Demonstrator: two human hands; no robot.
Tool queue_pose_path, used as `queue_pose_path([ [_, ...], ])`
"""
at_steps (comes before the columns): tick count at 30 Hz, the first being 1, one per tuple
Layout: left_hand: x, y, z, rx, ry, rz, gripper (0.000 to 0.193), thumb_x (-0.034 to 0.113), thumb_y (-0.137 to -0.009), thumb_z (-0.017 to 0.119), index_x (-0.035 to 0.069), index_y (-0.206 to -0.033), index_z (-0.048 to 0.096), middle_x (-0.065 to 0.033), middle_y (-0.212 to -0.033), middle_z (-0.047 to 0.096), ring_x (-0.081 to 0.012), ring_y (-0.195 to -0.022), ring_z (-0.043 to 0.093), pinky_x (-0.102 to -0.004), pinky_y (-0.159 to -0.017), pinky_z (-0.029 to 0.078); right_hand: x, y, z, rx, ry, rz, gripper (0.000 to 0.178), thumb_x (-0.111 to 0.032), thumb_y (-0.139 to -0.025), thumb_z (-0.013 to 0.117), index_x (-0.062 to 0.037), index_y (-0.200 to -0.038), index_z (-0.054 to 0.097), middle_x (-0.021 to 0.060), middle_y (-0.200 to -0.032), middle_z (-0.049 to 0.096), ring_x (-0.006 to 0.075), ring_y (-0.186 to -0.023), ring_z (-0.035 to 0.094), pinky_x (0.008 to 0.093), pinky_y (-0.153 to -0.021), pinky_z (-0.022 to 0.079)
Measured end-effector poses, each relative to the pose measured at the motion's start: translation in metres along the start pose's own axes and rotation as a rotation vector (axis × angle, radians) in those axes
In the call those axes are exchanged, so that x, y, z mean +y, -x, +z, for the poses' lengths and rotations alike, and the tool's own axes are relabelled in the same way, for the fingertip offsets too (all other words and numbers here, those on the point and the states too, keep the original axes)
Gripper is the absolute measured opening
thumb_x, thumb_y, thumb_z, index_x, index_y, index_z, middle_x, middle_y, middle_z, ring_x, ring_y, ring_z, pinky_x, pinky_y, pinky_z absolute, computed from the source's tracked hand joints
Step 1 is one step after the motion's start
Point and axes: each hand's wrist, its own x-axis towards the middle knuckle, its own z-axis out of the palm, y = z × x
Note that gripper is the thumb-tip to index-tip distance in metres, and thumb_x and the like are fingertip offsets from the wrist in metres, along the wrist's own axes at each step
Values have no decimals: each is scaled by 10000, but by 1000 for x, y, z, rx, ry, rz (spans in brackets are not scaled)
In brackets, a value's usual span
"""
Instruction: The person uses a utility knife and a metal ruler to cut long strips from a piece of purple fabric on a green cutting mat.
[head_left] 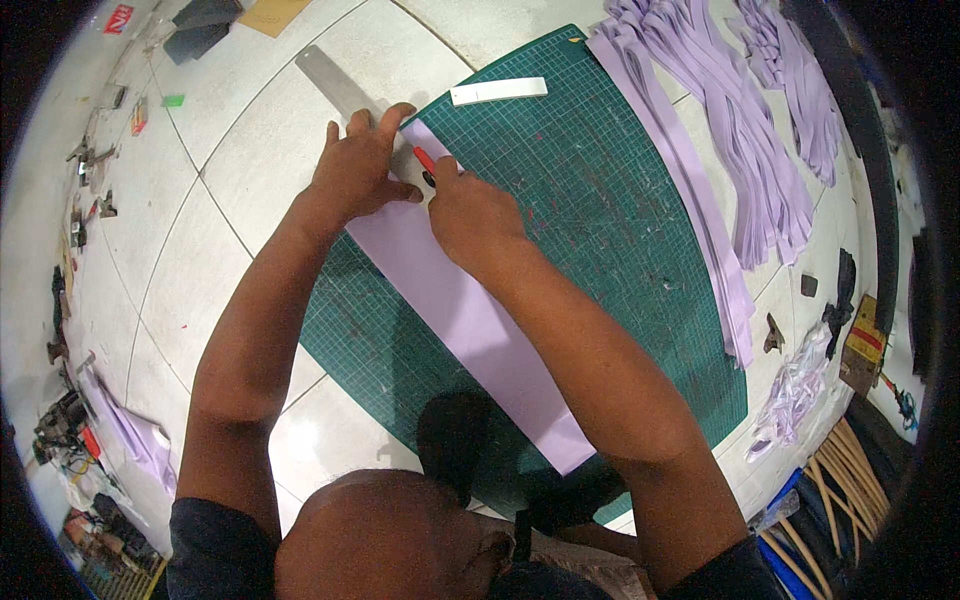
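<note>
A long lilac fabric strip (480, 330) lies slantwise across a green cutting mat (600, 240). Over its far end runs a steel ruler (335, 78), which sticks out past the mat onto the tiles. My left hand (360, 170) presses down on the ruler with its fingers spread. Just right of it, my right hand (475, 215) is closed round a red cutter (424, 159), held at the ruler's edge over the fabric. The cutter's blade is too small to make out, and part of the ruler is hidden under my left hand.
A small white ruler (499, 91) lies on the mat's far part. Long lilac strips (690, 190) line the mat's right edge, with bundles of lilac strips (740, 130) beyond. A clear plastic bag (795, 390) and wooden sticks (850, 480) are at right; tools line the left.
</note>
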Motion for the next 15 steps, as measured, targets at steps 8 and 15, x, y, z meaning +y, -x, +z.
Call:
queue_pose_path([
  [8, 7, 0, -8, -33, -66, 53, 874, 377, -687, 877, 317, -1442, 441, -224, -1250, 541, -414, -1149, 601, -597, -1133, 302, 13, 16, -19, -25, -33, -74, 238, -124, -947, 464, 17, -1135, 507, 294, -946, 675, 446, -922, 674, 530, -814, 525],
  [15, -4, -3, 5, -42, -124, 54, 866, 399, -736, 841, 357, -1472, 388, -213, -1345, 505, -381, -1269, 517, -661, -1136, 238, 84, 161, -31, -354, 95, 257, 317, -174, -982, 440, -95, -1289, 457, 279, -943, 686, 454, -832, 690, 569, -719, 542],
])
